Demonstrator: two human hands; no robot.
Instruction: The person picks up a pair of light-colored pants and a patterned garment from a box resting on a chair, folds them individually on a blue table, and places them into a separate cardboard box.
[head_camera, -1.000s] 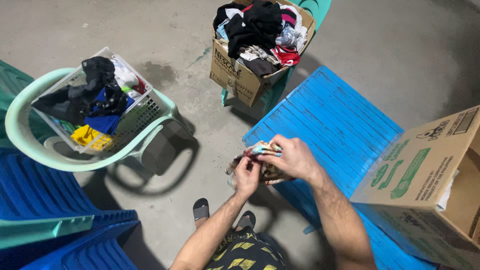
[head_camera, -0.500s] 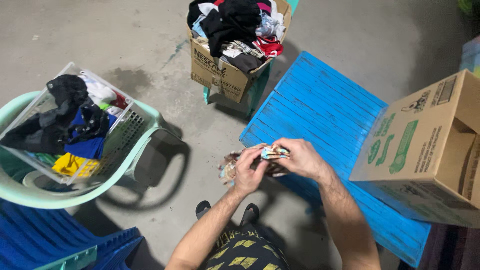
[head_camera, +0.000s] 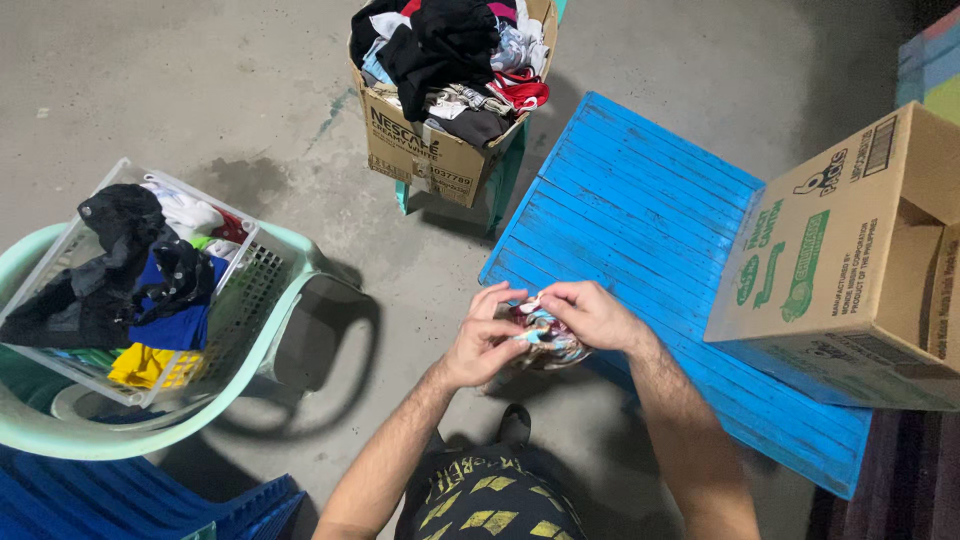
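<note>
Both hands are meeting over the near edge of the blue slatted wooden worktop (head_camera: 640, 215). The left hand (head_camera: 482, 340) and the right hand (head_camera: 590, 312) are each pinching a small patterned piece of cloth in red, white and light blue (head_camera: 543, 335), fingers (head_camera: 497, 300) curled closed around it. A brown cardboard box with green print (head_camera: 850, 270) is sitting on the worktop, to the right of the hands.

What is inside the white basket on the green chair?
The white basket holds crumpled clothes: black, blue, yellow, white, some red. What lies under them is covered.
</note>
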